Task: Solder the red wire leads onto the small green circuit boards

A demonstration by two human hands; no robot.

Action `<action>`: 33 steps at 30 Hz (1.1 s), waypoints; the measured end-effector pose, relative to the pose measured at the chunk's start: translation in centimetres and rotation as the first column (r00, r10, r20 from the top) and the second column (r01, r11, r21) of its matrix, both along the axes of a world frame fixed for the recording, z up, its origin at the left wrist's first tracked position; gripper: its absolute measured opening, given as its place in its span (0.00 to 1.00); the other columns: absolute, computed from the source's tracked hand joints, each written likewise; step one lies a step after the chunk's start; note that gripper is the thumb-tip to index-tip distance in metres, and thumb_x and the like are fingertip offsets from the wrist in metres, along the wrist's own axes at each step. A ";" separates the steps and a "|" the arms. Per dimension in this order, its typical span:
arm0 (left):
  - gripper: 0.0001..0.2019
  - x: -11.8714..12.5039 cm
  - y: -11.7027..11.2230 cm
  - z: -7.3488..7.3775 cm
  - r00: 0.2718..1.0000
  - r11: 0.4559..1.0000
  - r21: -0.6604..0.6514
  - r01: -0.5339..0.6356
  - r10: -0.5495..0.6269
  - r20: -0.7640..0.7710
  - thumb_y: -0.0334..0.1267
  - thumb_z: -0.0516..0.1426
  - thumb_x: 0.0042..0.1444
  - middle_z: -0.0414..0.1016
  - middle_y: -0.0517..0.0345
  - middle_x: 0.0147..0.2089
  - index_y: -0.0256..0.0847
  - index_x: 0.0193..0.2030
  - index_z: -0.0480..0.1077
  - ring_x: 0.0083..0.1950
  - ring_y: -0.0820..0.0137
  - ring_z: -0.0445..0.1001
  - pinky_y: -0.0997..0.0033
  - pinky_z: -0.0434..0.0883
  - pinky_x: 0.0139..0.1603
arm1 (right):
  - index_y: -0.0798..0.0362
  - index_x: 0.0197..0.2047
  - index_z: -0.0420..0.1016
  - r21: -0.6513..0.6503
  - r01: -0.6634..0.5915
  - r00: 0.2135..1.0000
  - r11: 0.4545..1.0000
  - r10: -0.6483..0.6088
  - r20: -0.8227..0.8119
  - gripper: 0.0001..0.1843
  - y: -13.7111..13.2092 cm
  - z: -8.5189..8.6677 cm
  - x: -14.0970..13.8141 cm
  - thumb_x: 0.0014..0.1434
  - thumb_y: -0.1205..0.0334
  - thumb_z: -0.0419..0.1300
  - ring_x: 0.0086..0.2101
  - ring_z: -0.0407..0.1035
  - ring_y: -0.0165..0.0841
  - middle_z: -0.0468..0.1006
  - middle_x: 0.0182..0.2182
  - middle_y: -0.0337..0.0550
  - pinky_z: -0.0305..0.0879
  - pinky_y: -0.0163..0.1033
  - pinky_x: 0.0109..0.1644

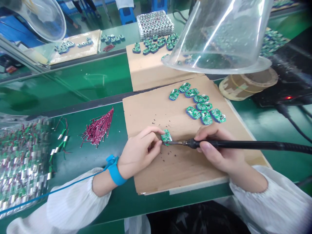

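A small green circuit board (pixel 166 136) lies on the cardboard sheet (pixel 146 175) in front of me. My left hand (pixel 145 144), with a blue strap around its wrist, has its fingers closed at the board's left edge. In my right hand (pixel 218 148) is a black soldering iron (pixel 243 145), held nearly level. Its metal tip points left and meets the lower part of the board. Whether a wire sits between my left fingertips is too small to tell. Several more green boards (pixel 204 106) with blue undersides lie farther back on the same cardboard.
Left of the cardboard lies a pile of dark red wires (pixel 98 128), then a bagged stack of wired parts (pixel 23 162). A clear funnel-shaped hood (pixel 219 39) hangs at the upper right above a round tub (pixel 248 83). A black unit (pixel 287 71) with a red light stands at right.
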State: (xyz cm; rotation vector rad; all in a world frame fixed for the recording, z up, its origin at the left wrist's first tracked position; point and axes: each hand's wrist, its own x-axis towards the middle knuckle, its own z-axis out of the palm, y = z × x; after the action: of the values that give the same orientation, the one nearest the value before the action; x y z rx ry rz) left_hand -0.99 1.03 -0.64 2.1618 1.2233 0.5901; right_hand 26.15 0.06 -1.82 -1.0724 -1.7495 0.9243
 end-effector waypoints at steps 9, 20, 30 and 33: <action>0.09 0.1 0.0 0.0 1.000 1.000 -0.010 -0.004 0.004 0.008 0.30 0.56 0.66 0.76 0.61 0.57 0.39 0.32 0.64 0.25 0.81 0.62 0.71 0.63 0.30 | 0.46 0.42 0.71 -0.005 -0.027 1.000 1.000 0.027 -0.011 0.03 0.2 0.1 0.0 0.67 0.58 0.61 0.23 0.66 0.32 0.73 0.27 0.38 0.62 0.42 0.25; 0.09 -0.1 0.1 -0.2 1.000 1.000 -0.006 0.002 -0.002 0.017 0.31 0.56 0.65 0.75 0.63 0.58 0.39 0.33 0.64 0.26 0.80 0.62 0.71 0.63 0.31 | 0.46 0.42 0.71 -0.025 -0.020 1.000 0.999 0.020 -0.018 0.04 0.2 0.1 -0.1 0.67 0.56 0.61 0.23 0.65 0.32 0.74 0.27 0.38 0.62 0.41 0.26; 0.09 -0.2 0.2 -0.2 0.999 1.000 0.002 0.024 -0.024 0.042 0.30 0.57 0.64 0.75 0.61 0.57 0.39 0.32 0.64 0.28 0.80 0.64 0.72 0.64 0.32 | 0.47 0.42 0.72 -0.035 -0.008 1.000 0.999 0.007 -0.013 0.04 0.3 0.5 -0.3 0.68 0.58 0.61 0.26 0.68 0.32 0.74 0.28 0.39 0.63 0.40 0.27; 0.08 -0.3 0.3 -0.2 0.998 0.999 -0.005 0.036 -0.035 0.052 0.30 0.57 0.64 0.75 0.60 0.57 0.39 0.32 0.64 0.28 0.80 0.64 0.73 0.65 0.32 | 0.47 0.41 0.72 -0.052 -0.003 1.000 0.999 0.002 -0.018 0.03 0.4 0.7 -0.5 0.68 0.58 0.60 0.25 0.68 0.31 0.74 0.28 0.38 0.62 0.39 0.27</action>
State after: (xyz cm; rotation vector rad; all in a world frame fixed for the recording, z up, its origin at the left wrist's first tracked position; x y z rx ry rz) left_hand -1.24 1.29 -0.86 2.1455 1.1551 0.6235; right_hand 25.65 0.49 -1.12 -1.0922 -1.7210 0.9826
